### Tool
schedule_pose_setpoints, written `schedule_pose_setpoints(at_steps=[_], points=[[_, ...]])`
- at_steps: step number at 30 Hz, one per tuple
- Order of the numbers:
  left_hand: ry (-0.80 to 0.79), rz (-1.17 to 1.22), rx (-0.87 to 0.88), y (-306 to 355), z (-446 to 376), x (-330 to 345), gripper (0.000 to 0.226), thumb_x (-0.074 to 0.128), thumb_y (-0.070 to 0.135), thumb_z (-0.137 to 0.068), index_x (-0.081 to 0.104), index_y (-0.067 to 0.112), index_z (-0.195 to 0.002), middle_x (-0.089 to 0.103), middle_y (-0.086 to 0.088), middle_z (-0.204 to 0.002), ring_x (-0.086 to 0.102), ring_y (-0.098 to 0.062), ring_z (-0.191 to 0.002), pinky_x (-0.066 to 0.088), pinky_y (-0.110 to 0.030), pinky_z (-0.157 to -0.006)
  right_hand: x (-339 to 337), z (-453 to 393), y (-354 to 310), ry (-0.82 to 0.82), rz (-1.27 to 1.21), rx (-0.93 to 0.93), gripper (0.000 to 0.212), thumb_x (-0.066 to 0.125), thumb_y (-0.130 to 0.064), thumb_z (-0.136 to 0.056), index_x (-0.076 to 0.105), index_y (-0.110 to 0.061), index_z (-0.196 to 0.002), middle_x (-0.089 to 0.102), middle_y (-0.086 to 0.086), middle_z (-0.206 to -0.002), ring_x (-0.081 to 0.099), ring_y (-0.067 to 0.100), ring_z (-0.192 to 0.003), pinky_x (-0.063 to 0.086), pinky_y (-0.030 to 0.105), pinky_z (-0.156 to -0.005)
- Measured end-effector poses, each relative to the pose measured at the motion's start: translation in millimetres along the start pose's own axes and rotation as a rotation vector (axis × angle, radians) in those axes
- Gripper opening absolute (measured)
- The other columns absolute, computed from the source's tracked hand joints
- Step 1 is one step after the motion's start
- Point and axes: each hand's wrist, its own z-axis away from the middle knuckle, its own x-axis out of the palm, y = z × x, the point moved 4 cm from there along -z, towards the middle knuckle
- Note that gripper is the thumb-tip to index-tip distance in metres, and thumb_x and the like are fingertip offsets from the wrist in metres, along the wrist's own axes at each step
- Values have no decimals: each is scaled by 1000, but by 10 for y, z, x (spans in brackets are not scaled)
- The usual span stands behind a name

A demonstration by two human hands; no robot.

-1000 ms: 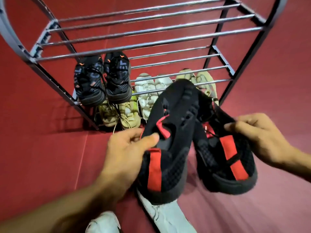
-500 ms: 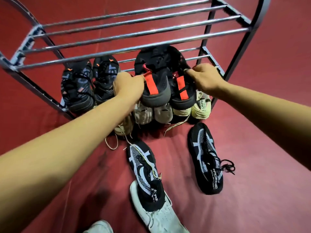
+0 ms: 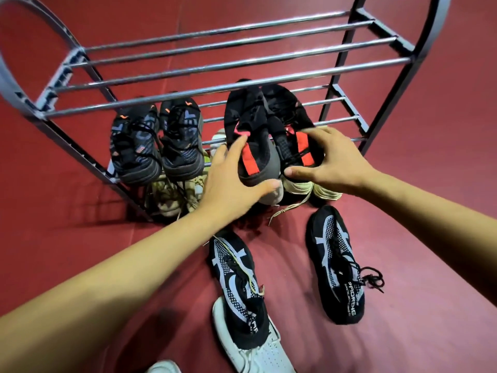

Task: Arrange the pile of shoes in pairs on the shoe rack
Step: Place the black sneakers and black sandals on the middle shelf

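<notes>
**Both hands spread at the heels of the black-and-red pair on the rack**

The left hand [image 3: 231,176] has its fingers splayed wide around the heel of the left black-and-red shoe [image 3: 251,135], thumb under the sole edge, fingertips just touching the upper. The right hand [image 3: 330,160] is equally open over the heel of the right black-and-red shoe [image 3: 293,130]; neither hand is gripping. The two shoes sit side by side on the middle shelf of the shoe rack [image 3: 347,100], toes pointing inward under the top rails. To their left on the same shelf stands a dark pair with orange accents [image 3: 156,141]. Beneath, on the bottom level, pale cream and yellowish shoes [image 3: 172,197] peek out, laces trailing onto the red floor [image 3: 430,211]. Closer to me, two black-and-white mesh sneakers lie well apart on the floor: one [image 3: 336,265] to the right, the other [image 3: 239,286] resting on top of a white shoe [image 3: 258,356]
</notes>
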Motion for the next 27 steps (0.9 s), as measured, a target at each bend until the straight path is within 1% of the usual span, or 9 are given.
schedule_pose_setpoints(at_steps=[3,5,7,11,15,18,21,23,27], points=[[69,-22,15,63,-23,-60,60,86,61,-58,69,22,-100,61,-1,-112,57,-19,-111,45,-30,-90,-67,6,25,25,43,7,54,83,-62,-63,66,-19,-93,70,2,-89,66,23,-85,53,37,-75],[90,-51,-6,82,-49,-114,50,89,57,-56,66,20,-79,66,-5,-112,59,-23,-115,39,-25,-82,-172,28,42,76,2,25,47,86,-54,-66,61,-17,-77,71,1,-76,68,23,-70,56,41,-68],[114,-90,15,68,-89,-177,55,88,61,-53,60,18,-71,70,-7,-115,61,-25,-117,46,-32,-85,-248,17,61,145,3,42,48,87,-53,-64,57,-17,-69,71,3,-74,68,23,-69,56,42,-68],[143,-151,23,10,-150,-293,67,75,76,-46,38,22,-62,68,-2,-83,67,-26,-99,52,-46,-76,-240,-7,21,234,3,48,50,88,-48,-57,55,-12,-68,69,0,-70,66,22,-70,54,39,-68],[99,-276,83,-25,-205,-275,65,67,79,-53,40,24,-73,61,2,-89,59,-25,-93,48,-41,-74,-205,25,-8,325,-23,40,46,89,-41,-58,53,-13,-66,64,-6,-65,60,16,-61,48,34,-61],[30,-320,144,-22,-218,-161,77,73,70,-65,47,21,-118,56,2,-119,46,-26,-113,43,-36,-92,-108,51,22,325,-4,33,44,86,-39,-60,50,-18,-71,63,-3,-71,56,15,-63,49,36,-63],[-18,-411,164,-8,-228,-53,104,66,73,-72,26,20,-153,37,3,-156,33,-36,-129,33,-46,-112,21,113,65,200,84,-6,56,84,-47,-64,54,-17,-102,62,2,-102,57,21,-92,47,32,-77],[-22,-454,163,13,-203,-14,96,62,71,-79,28,21,-153,36,4,-158,30,-39,-132,33,-50,-111,26,127,65,149,123,-55,67,84,-54,-65,59,-17,-116,60,0,-117,56,16,-106,45,28,-85],[-14,-407,174,72,-160,-11,74,66,55,-86,38,20,-144,50,5,-145,28,-40,-135,36,-48,-107,-182,98,-33,256,65,-92,49,88,-53,-61,67,-12,-79,67,0,-81,64,21,-74,53,40,-67]])
